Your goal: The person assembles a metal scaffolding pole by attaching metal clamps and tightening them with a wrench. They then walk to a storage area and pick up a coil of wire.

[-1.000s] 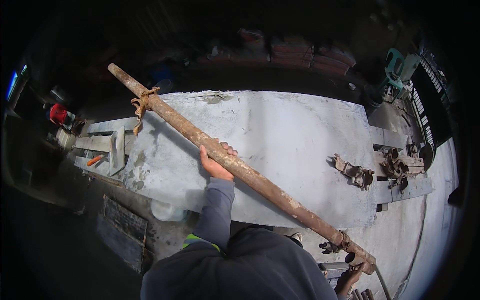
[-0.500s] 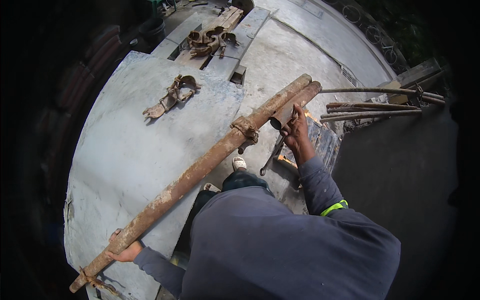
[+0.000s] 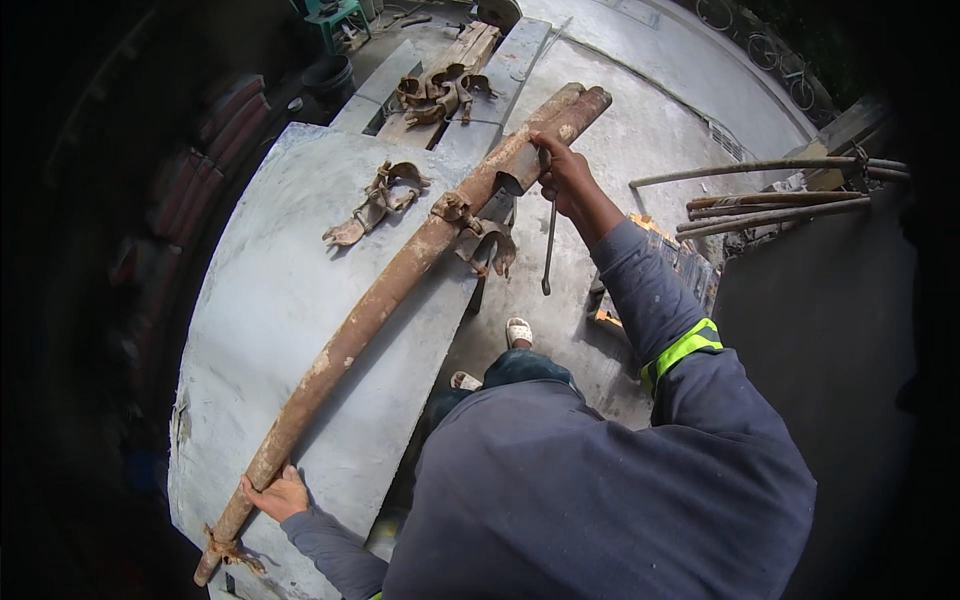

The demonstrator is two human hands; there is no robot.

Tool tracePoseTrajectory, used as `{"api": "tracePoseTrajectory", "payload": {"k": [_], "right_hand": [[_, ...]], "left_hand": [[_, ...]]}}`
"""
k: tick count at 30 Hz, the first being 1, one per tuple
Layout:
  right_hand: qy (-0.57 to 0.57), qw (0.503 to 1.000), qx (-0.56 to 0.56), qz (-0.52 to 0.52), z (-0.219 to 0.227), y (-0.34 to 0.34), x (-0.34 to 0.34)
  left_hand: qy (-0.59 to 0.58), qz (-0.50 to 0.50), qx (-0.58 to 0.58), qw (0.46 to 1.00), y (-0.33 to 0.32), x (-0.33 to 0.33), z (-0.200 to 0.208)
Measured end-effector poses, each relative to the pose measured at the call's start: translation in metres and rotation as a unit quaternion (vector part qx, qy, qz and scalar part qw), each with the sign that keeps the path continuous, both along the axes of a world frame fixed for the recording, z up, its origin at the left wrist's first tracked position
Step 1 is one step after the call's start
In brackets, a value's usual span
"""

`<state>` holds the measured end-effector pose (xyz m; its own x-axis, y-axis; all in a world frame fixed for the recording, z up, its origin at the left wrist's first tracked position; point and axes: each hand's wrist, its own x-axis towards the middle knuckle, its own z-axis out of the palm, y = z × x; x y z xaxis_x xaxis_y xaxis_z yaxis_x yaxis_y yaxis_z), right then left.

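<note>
A long rusty steel pipe (image 3: 345, 345) lies slantwise over the grey-white tabletop (image 3: 270, 270). My left hand (image 3: 280, 495) is closed around its lower end, near a rusty scaffold clamp (image 3: 228, 548). Beside the pipe's far end runs a shorter, open-ended pipe (image 3: 585, 110), which my right hand (image 3: 565, 175) grips. From that same hand hangs a slim metal wrench (image 3: 550, 250) with a ringed lower end. Another scaffold clamp (image 3: 455, 207) sits around the long pipe just short of the shorter one, its loose half (image 3: 492, 248) hanging open below.
A loose clamp (image 3: 375, 205) rests on the tabletop. Several more clamps (image 3: 440, 92) lie on a wooden plank beyond it. Thin pipes (image 3: 775, 212) and a worn board (image 3: 690, 265) are at the right. A black bucket (image 3: 328, 78) and a green stool (image 3: 340, 15) stand far left.
Both hands have the pipes further from me at the far end, the right arm reaching out more. The near clamp's hanging half has come into view, and the wrench now hangs more upright.
</note>
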<state>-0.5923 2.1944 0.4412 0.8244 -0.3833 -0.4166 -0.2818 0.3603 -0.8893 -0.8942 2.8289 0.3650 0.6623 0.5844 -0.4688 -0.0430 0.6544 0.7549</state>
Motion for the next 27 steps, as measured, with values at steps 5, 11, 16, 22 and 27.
{"api": "tracePoseTrajectory", "payload": {"k": [5,11,16,22,27], "right_hand": [[-0.032,0.999,0.023,-0.010,-0.006,0.002,0.006],[-0.017,0.997,-0.069,0.003,-0.035,0.009,0.037],[0.008,0.988,-0.057,0.145,-0.038,-0.015,0.042],[0.076,0.937,0.298,0.167,-0.058,-0.089,-0.048],[0.167,0.948,0.267,0.047,-0.085,-0.044,-0.159]], "left_hand": [[0.161,-0.242,0.189,0.938,-0.011,-0.003,0.065],[-0.026,-0.351,0.678,0.646,-0.133,0.134,0.093],[-0.016,-0.447,0.771,0.453,-0.245,0.225,0.046],[0.100,-0.506,0.728,0.451,-0.280,0.246,0.039],[0.064,-0.407,0.797,0.442,-0.291,0.232,0.033]]}}
